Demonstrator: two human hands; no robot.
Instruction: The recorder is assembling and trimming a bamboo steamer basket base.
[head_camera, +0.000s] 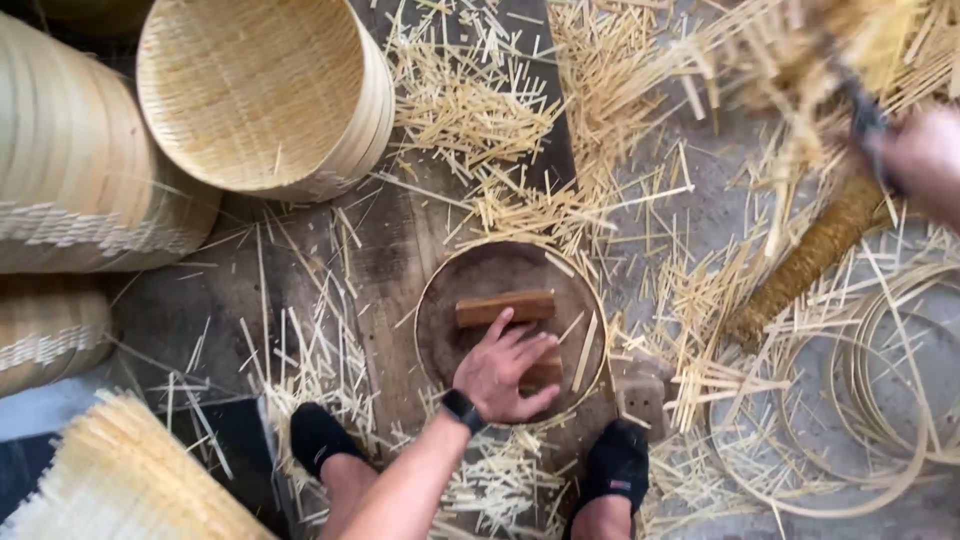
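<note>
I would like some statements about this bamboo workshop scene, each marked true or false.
1. The left hand rests on wooden blocks inside a round hoop. True.
2. The right hand is sharp and lies flat on the floor. False: it is blurred, raised at the upper right, holding a dark tool.
3. A woven basket lies at the upper left. True.
4. The floor is swept clean. False: bamboo strips are scattered everywhere.
5. The left wrist has a dark watch. True.
6. The person is barefoot. False: dark socks cover the feet.
</note>
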